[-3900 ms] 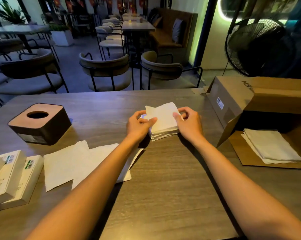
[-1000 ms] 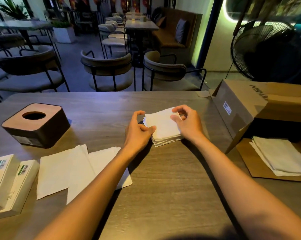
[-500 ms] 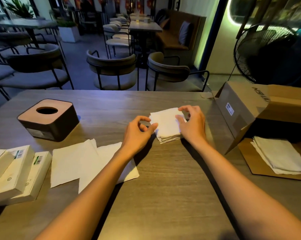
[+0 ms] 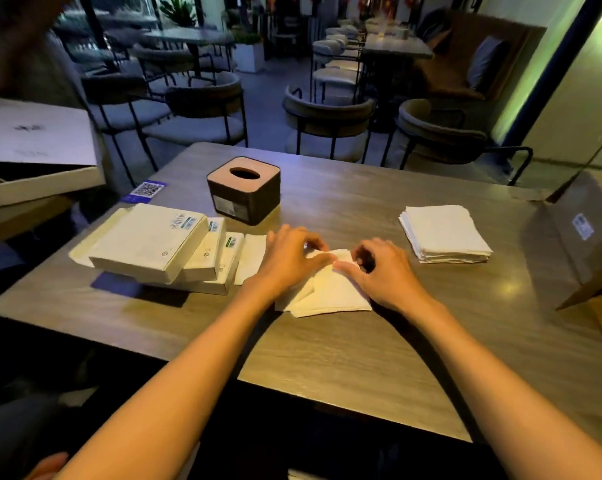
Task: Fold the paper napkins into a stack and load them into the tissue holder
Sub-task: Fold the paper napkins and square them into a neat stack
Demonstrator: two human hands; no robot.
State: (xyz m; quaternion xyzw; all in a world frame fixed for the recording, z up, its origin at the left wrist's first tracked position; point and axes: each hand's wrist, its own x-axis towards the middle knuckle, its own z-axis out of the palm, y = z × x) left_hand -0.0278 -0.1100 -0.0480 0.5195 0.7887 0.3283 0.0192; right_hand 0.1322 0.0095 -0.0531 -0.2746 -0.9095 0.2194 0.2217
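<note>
Centrally, both hands on loose napkins (image 4: 330,292), left hand (image 4: 289,258) and right hand (image 4: 379,271) each in a pinching grip on the top sheet, folded stack (image 4: 445,233) apart at right, tissue holder (image 4: 244,188) behind, desk (image 4: 361,358) beneath.

Two hands, left (image 4: 289,258) and right (image 4: 382,271), at the middle of the frame; one holder (image 4: 244,190) with one oval opening, above and left of them; one stack (image 4: 445,233) of folded napkins at right of centre; loose napkins (image 4: 327,292) under the hands, at least two overlapping, exact number unclear; three flat white packs (image 4: 147,242) piled at left, each with a barcode label; one QR sticker (image 4: 147,190) at the surface's upper left corner; one cardboard box (image 4: 576,233) at the right edge; one surface (image 4: 327,358); beyond it, at least four chairs (image 4: 327,123) across the top.
</note>
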